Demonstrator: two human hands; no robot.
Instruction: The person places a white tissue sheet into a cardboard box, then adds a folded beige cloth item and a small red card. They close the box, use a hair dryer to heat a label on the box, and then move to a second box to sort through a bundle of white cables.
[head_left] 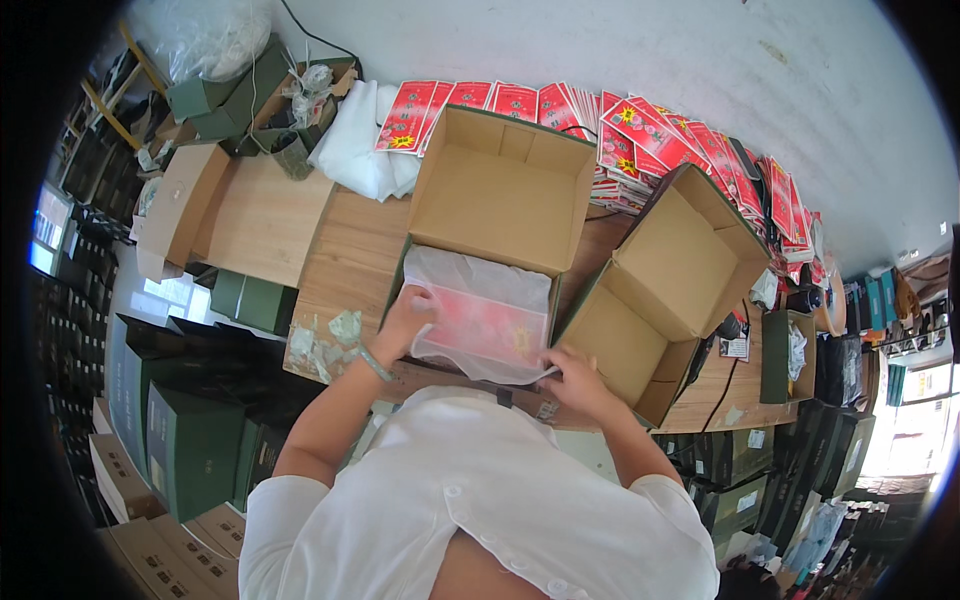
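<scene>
In front of me stands an open cardboard box [510,192], dark green outside and brown inside, its lid tipped back. White tissue paper [478,268] lines it, and a red printed card [480,325] shows hazily through the thin sheet. At the box's left side, my left hand [404,322] has its fingers closed on the edge of the tissue. My right hand [578,380] pinches the sheet's near right corner. What lies under the card is hidden.
A second open box [650,290] stands tilted to the right. Behind are piles of red printed cards [650,135] and a white plastic bundle [358,145]. Paper scraps [325,345] lie at the table's left edge. Green boxes [195,445] are stacked at lower left.
</scene>
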